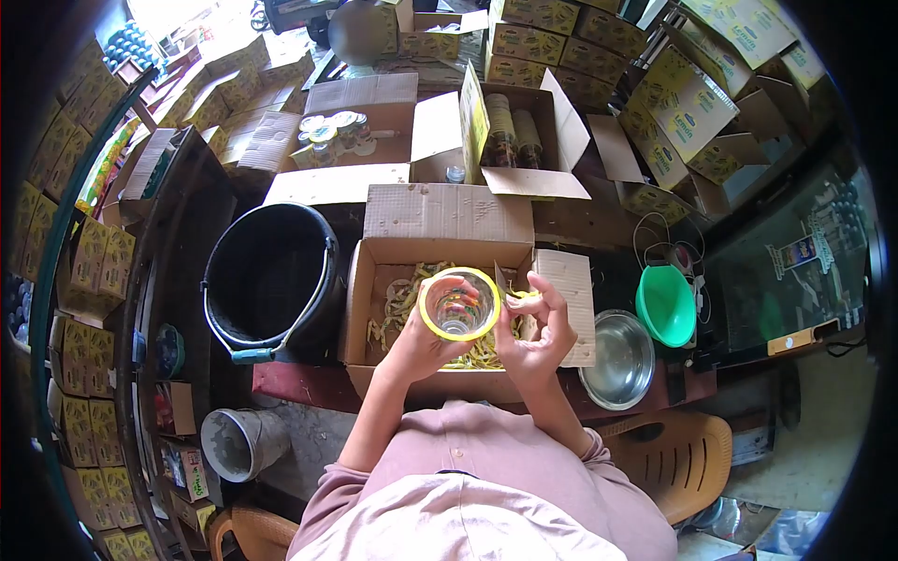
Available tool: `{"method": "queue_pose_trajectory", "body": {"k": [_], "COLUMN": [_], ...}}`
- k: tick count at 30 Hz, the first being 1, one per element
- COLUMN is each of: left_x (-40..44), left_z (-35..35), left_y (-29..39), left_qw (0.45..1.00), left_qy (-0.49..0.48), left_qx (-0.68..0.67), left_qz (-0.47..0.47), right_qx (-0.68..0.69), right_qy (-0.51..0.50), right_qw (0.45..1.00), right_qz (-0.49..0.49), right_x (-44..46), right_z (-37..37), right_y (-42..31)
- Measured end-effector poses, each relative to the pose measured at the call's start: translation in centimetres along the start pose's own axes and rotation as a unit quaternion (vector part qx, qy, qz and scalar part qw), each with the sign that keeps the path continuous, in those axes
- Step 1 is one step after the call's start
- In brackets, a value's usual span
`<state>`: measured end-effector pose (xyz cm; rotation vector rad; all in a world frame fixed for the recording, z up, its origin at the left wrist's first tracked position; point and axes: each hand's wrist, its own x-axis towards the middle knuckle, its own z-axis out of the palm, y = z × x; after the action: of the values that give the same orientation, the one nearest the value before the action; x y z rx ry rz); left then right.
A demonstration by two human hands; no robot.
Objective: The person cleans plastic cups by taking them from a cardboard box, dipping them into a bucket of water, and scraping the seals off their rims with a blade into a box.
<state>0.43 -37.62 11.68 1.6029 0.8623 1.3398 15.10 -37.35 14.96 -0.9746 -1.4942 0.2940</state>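
My left hand (pixel 416 341) is wrapped round a clear cup (pixel 460 304) with a yellow rim. The cup's mouth faces up toward me, and fingers show through its wall. Close by the right side of the rim, my right hand (pixel 538 332) has its thumb and fingers pinched together. A bit of yellow and a thin, blade-like edge show at those fingers; what they hold is not clear. Both hands are above an open cardboard box (pixel 449 213), in which yellow strips (pixel 404 297) lie in a loose heap.
To the left stands a black bucket (pixel 271 280) with a handle. A metal bowl (pixel 617 360) and a green basin (pixel 666 306) are at the right. Behind are open boxes with glass jars (pixel 337 131) and stacked cups (pixel 500 131). A grey bucket (pixel 234 444) stands lower left.
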Motion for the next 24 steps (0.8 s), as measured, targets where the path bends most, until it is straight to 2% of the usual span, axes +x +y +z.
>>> {"method": "queue_pose_trajectory", "body": {"k": [8,24], "left_x": [0.3,0.4], "left_z": [-0.7,-1.4], "left_y": [1.0,0.8], "left_qw": [0.999,0.994], "left_qy": [-0.026,-0.057], "left_qx": [-0.018,-0.087], "left_qz": [-0.006,-0.044], "right_qx": [0.023,-0.014], "right_qy": [-0.025,-0.015], "right_qw": [0.999,0.999], "right_qz": [0.022,-0.029], "right_x": [-0.2,-0.3], "right_z": [-0.3,-0.3], "right_y": [0.1,-0.3]}}
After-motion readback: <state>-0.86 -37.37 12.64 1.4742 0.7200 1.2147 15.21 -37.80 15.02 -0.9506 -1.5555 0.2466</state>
